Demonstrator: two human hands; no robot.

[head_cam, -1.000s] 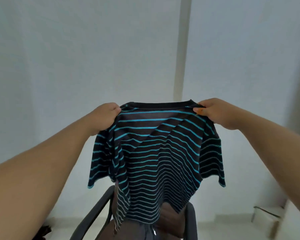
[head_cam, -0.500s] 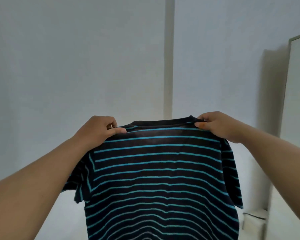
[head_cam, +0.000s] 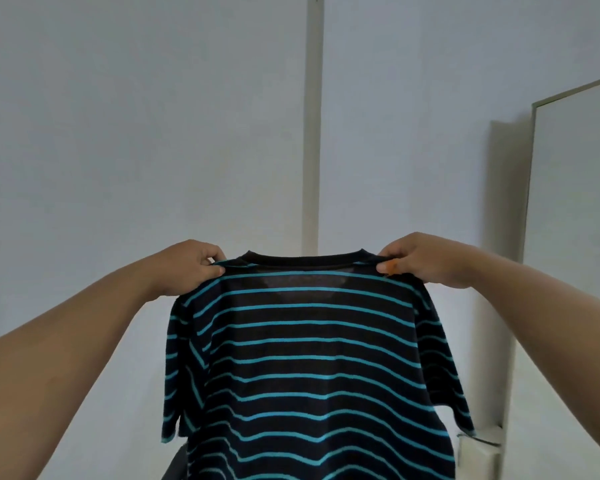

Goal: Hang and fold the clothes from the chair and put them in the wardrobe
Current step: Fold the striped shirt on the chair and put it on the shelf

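1. A black short-sleeved T-shirt with thin turquoise stripes (head_cam: pixel 312 368) hangs spread out in mid-air, in front of a pale wall.
2. The left hand (head_cam: pixel 184 268) has its grip clamped on the T-shirt's shoulder seam, just left of the plain black collar band.
3. The right hand (head_cam: pixel 426 259) has its grip pinched shut on the opposite shoulder, just right of the collar.
4. Both sleeves droop from the T-shirt's shoulders; its hem runs out of view below.
5. A dark chair part (head_cam: pixel 175 467) peeks out under the T-shirt's lower left edge.
6. A tall white panel (head_cam: pixel 568 244) leans against the wall, right of the T-shirt.
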